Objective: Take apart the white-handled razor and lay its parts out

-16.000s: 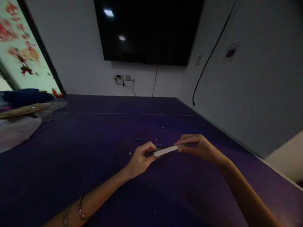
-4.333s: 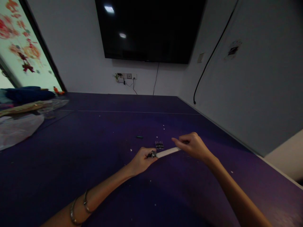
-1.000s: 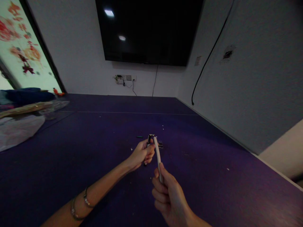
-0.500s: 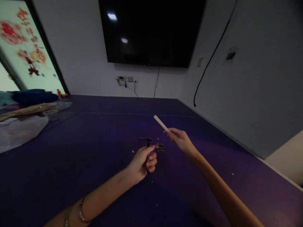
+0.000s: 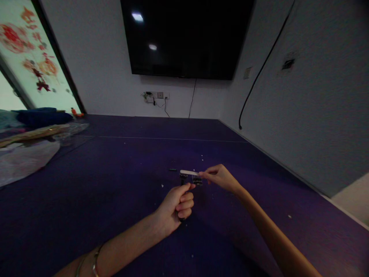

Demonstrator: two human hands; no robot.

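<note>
My left hand (image 5: 181,204) is closed around the dark handle of what looks like a razor (image 5: 183,176), held upright with its short crosswise head on top. In my right hand (image 5: 220,177) a slim pale stick (image 5: 188,172) is pinched near one end. It points left, almost level, and its far end lies at the razor's head; whether the two touch I cannot tell. Just behind my left thumb is a small black and clear piece (image 5: 197,181), partly covered by my fingers. A short dark strip (image 5: 172,169) lies left of the razor's head.
White crumbs (image 5: 162,186) are scattered over the purple surface (image 5: 121,215). Plastic bags (image 5: 31,159) and folded dark blue cloth (image 5: 43,117) lie at the left. A television (image 5: 184,38) hangs on the back wall, and a black cable (image 5: 259,73) runs down the right wall.
My right hand has lowered and turned the pale stick from a raised slant to nearly level, bringing its tip to the razor's head. My left hand keeps its grip, slightly lower.
</note>
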